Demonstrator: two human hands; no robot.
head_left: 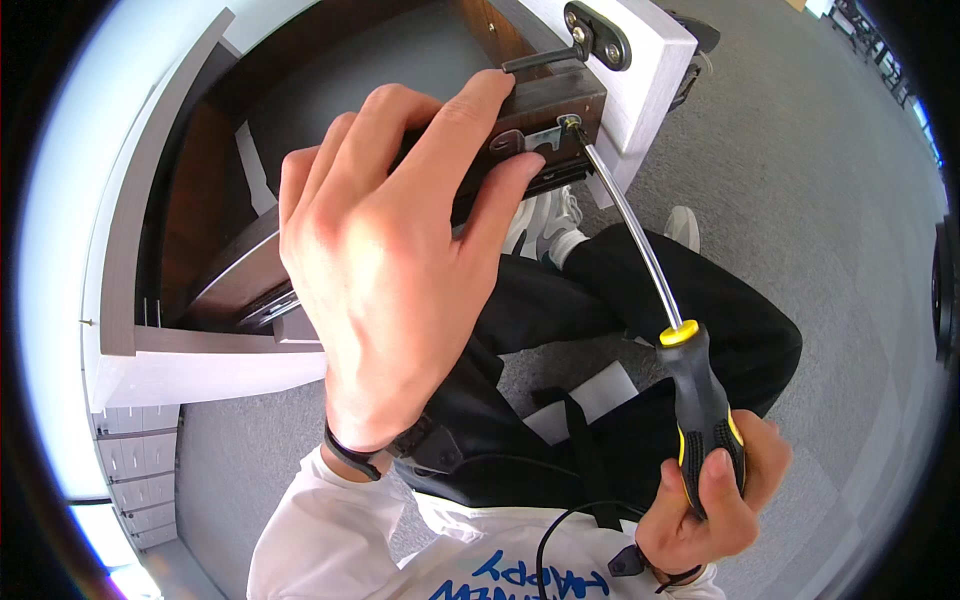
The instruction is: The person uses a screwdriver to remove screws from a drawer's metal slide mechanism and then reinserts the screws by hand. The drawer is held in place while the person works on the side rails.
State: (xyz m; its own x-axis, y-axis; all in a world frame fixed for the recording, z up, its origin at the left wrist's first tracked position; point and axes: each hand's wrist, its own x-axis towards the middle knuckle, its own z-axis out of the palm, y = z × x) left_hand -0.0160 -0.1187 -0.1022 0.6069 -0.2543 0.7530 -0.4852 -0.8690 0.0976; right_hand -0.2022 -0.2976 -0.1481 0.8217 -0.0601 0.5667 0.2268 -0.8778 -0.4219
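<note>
My right hand [712,505] is wrapped round the black and yellow handle of a screwdriver [697,385]. The steel shaft slants up to the left, its tip at a screw on a small metal bracket [543,139]. That bracket lies against the front face of a dark wooden drawer [565,92]. With fingers over the top and thumb on the face beside the bracket, my left hand [385,235] grips the drawer's edge and hides part of it. Just above my index fingertip, a short dark rod [545,60] runs to a black oval mount [598,36].
A pale wood cabinet frame [220,372] surrounds the dark interior at left. Metal runners [268,305] show under the drawer. My crossed legs [720,295] in black trousers are close below, with a white foam piece [595,402] between them. Grey carpet [790,170] extends right.
</note>
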